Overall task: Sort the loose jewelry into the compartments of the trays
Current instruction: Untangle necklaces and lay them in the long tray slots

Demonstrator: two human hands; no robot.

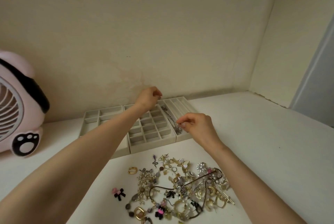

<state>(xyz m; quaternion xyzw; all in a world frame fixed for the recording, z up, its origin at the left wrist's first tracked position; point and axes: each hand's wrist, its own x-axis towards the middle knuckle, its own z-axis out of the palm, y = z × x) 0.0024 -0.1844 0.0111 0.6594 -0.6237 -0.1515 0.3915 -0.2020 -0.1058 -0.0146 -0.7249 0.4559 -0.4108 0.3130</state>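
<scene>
Three cream trays stand side by side against the wall: a left tray (94,113), a middle grid tray (153,128) and a right tray (180,105) with long slots. A silver necklace (169,117) lies stretched along the leftmost long slot. My left hand (149,97) pinches its far end above the tray's back edge. My right hand (195,124) pinches its near end by the pendant (178,129). A heap of loose jewelry (180,185) lies on the white table in front of the trays.
A pink fan (19,104) with paw prints stands at the left. A small pink and black bow (118,193) lies apart from the heap. The wall runs right behind the trays. Bare white table (271,142) extends to the right.
</scene>
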